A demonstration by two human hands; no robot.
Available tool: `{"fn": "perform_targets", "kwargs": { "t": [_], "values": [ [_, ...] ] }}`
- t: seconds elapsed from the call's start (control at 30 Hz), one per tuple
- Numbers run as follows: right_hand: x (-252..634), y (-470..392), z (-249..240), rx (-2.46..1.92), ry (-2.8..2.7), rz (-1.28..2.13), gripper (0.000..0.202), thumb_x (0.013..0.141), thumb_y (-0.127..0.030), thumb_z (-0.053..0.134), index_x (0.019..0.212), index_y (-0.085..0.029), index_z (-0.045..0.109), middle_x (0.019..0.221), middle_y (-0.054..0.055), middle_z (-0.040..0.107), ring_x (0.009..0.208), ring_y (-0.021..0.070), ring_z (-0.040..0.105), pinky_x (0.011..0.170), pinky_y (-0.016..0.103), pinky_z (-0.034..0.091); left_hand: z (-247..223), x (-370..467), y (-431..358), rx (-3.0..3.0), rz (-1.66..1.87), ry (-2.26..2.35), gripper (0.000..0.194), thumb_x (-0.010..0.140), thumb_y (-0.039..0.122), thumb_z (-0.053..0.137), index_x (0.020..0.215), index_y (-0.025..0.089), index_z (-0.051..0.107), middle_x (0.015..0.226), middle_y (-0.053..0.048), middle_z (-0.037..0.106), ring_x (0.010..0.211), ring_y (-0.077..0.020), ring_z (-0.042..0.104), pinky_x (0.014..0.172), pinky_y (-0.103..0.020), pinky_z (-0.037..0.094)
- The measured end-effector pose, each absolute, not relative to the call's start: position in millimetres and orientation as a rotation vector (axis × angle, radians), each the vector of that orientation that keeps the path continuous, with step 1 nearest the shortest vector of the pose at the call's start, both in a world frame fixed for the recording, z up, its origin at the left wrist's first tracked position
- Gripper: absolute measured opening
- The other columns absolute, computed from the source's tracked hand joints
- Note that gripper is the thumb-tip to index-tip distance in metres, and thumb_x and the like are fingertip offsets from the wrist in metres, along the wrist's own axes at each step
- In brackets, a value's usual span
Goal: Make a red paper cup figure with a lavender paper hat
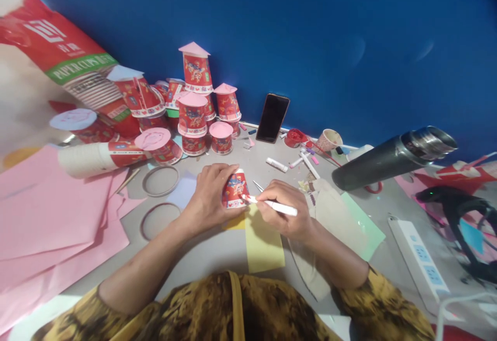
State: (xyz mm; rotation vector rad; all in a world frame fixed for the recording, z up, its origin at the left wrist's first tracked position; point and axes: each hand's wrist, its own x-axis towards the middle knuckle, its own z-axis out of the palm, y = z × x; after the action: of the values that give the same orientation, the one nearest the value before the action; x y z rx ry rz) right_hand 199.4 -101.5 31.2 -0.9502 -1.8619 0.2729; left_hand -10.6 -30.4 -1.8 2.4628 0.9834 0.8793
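A red patterned paper cup (235,190) lies tilted at the middle of the table, its printed side facing up. My left hand (212,193) is wrapped round it from the left, thumb along the top and fingers below. Between the fingertips of my right hand (285,207) is a white marker (280,207) with a red tip, which meets the cup's right side. A yellow paper sheet (264,240) lies under and in front of the hands. Pointed metal tips (258,186) stick out just behind my right fingers; the rest of that tool is hidden.
Decorated cups (192,116) with pink tops stand stacked at the back left. Pink paper (50,201) covers the left side. A phone (273,118) leans on the blue partition. A dark flask (388,157) and a power strip (419,263) are on the right.
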Motion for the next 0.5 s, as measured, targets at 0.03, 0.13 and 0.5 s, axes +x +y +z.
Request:
{"fn": "perform_targets", "kwargs": {
  "t": [0.03,0.13,0.5],
  "values": [
    [198.9,-101.6,31.0,-0.947,-1.863,0.272,0.008,0.096,-0.019,0.060,0.091,-0.023,0.065,0.074,0.002,0.069,0.065,0.0163,0.062,0.063,0.031,0.050,-1.8,-10.5,-30.6,2.482,0.878,0.987,0.075,0.076,0.043,0.079,0.140,0.018,0.048,0.129,-0.017,0.057,0.119,-0.0379,0.054,0.103,-0.056,0.043],
    [196.8,-101.3,30.0,-0.938,-1.865,0.276,0.006,0.096,-0.018,0.062,0.093,-0.022,0.065,0.074,0.002,0.069,0.066,0.0163,0.062,0.065,0.031,0.051,-1.7,-9.7,-31.8,2.522,0.850,0.999,0.078,0.077,0.045,0.080,0.142,0.019,0.047,0.133,-0.017,0.060,0.120,-0.0383,0.054,0.102,-0.056,0.041],
    [196.5,-100.1,34.0,-0.993,-1.936,0.248,0.014,0.094,-0.015,0.056,0.082,-0.022,0.060,0.068,0.000,0.064,0.061,0.0136,0.057,0.062,0.027,0.044,-2.0,-8.5,-35.8,2.503,0.871,0.984,0.086,0.072,0.048,0.086,0.142,0.019,0.045,0.130,-0.016,0.064,0.115,-0.0360,0.056,0.093,-0.048,0.042]
  ]
}}
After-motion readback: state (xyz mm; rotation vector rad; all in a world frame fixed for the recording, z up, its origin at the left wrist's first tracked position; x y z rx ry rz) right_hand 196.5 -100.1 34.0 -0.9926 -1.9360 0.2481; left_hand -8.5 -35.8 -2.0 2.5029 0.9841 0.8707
